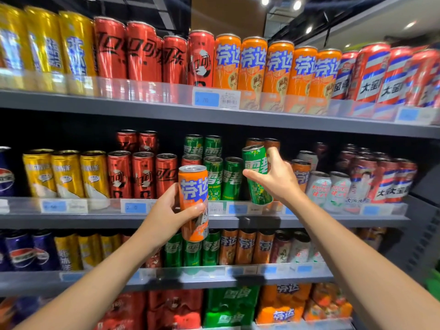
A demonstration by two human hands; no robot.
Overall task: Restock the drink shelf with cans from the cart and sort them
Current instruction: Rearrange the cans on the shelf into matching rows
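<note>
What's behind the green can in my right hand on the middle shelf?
Behind the tilted green can in the right hand, two orange cans stand further back. The hand and can hide their lower parts.

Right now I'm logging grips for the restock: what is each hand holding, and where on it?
Left hand: orange can, gripped around its lower half. Right hand: green can, gripped around its middle, tilted.

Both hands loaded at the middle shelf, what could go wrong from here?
1. The green can in the right hand is tilted at the shelf front; it may clip the standing green cans or orange cans beside the gap.
2. The left hand has only a low grip on the orange can, held off the shelf; it might slip.
</note>
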